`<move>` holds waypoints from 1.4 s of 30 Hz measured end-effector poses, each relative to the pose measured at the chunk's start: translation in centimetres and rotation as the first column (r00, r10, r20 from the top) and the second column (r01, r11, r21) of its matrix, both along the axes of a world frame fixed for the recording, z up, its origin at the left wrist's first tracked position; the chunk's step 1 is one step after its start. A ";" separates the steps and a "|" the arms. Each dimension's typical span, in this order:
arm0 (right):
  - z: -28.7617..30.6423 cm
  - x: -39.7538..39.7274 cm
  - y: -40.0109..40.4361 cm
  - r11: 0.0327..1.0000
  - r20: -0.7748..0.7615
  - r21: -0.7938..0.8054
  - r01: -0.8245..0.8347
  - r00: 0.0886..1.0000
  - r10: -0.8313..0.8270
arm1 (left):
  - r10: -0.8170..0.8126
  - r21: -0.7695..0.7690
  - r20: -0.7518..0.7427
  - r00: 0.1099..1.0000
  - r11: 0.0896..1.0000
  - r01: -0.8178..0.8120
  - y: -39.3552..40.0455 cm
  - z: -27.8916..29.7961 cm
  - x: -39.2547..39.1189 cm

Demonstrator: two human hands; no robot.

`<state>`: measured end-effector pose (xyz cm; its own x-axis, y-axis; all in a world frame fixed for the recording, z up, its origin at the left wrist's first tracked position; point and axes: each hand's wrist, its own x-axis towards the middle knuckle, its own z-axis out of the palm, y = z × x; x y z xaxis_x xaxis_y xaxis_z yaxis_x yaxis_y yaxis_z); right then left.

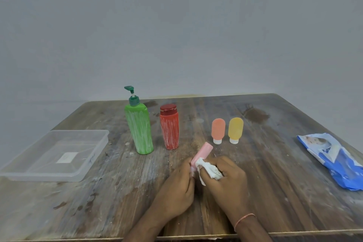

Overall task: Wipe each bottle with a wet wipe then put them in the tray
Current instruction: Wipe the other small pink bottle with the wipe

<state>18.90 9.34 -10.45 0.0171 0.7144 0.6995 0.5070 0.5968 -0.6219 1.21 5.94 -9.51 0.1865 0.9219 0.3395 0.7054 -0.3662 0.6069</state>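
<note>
Gripping the tilted pink bottle (202, 153) by its base, left hand (176, 188) steadies it while right hand (225, 180) clutches a crumpled wipe (208, 169).

I see a worn wooden table (98, 202), its grain streaked with pale scuffs and white specks. A dark brown stain (256, 114) sits near the far right edge, and a smaller dark patch (150, 104) near the far edge. Behind the table I note a plain grey wall (176, 25).
</note>
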 end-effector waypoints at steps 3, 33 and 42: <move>0.0 -0.2 -0.3 0.994 0.007 -0.010 -0.104 0.994 0.105 | -0.011 -0.068 0.062 0.998 0.998 0.015 -0.1 0.2 -0.2; 0.0 0.3 0.5 0.992 -0.174 -0.121 -0.022 0.985 0.000 | 0.040 -0.219 0.195 0.980 0.976 0.004 -0.3 1.1 -0.3; 0.6 0.2 0.3 0.990 -0.221 -0.143 0.013 0.974 -0.044 | 0.039 -0.218 0.182 0.982 0.976 0.002 -0.5 1.2 -0.2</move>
<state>19.06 9.68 -9.87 0.1835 0.8016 0.5691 0.3612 0.4834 -0.7974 1.02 5.47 -8.34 0.1214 0.9799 0.1581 0.5794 -0.1993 0.7903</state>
